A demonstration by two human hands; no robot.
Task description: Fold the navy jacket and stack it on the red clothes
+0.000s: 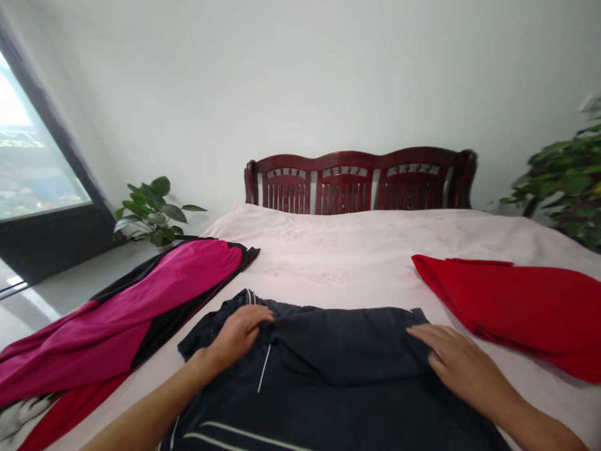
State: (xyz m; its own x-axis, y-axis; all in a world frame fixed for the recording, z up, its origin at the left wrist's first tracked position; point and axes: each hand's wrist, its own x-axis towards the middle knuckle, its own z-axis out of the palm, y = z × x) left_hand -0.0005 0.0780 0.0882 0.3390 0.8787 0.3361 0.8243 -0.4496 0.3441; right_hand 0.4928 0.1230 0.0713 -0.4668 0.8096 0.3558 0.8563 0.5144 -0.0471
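Note:
A dark navy garment with thin white piping (347, 351) lies spread and partly folded over on the bed in front of me. Its near part runs out of the bottom of the view, and I cannot tell which kind of garment it is. My left hand (241, 329) rests on its upper left part, fingers stretched over the cloth and thumb apart. On the upper right corner lies my right hand (453, 360), palm down with its fingers extended across the edge. Creases run through the cloth between both hands.
The bed has a pale pink sheet (305, 263). Pink, black and red clothes (188, 282) are heaped at the left, and a folded red cloth (526, 307) lies at the right. Behind stand a dark wooden headboard (345, 188), a left plant (153, 210) and a right plant (573, 175).

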